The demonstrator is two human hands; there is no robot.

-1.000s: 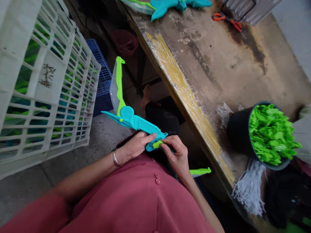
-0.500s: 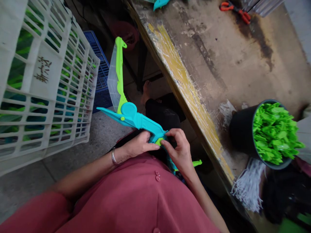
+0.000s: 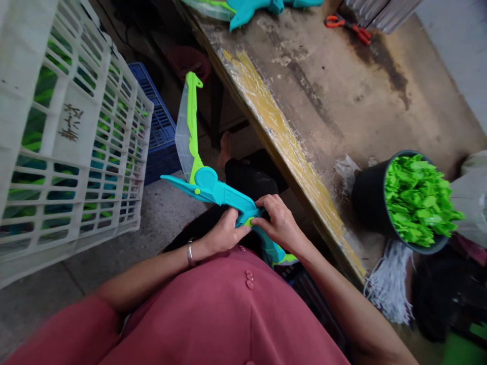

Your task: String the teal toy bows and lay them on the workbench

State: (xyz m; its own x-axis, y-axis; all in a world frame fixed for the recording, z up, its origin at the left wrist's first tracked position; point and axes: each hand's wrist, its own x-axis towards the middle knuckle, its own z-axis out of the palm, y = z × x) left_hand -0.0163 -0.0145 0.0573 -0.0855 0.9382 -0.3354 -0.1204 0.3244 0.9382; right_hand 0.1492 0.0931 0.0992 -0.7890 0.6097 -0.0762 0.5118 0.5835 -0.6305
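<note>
A bow-shaped turquoise plastic toy [image 3: 236, 198] lies slantwise across my lap, with a lime-green arm [image 3: 193, 126] and a clear panel at its far left end. My left hand [image 3: 225, 233] grips its middle from below, thumb along a small green piece [image 3: 248, 222] set in the toy. From the other side my right hand [image 3: 279, 218] closes on the same middle part, its thumb pressed against the green piece and its fingers over the turquoise edge. The toy's lower right end passes under my right wrist, partly hidden.
To the left stands a white slatted crate [image 3: 72, 167] of turquoise and green parts, with a blue crate [image 3: 160, 121] behind. The worn table [image 3: 304, 66] holds a black bucket [image 3: 375, 208] of green pieces, white strings [image 3: 390, 289], red-handled cutters [image 3: 348, 28] and another turquoise toy [image 3: 251, 9].
My view has shifted, bringing more of the other turquoise toy into sight on the table. Both hands stay on the toy; the right forearm is swung further out to the right.
</note>
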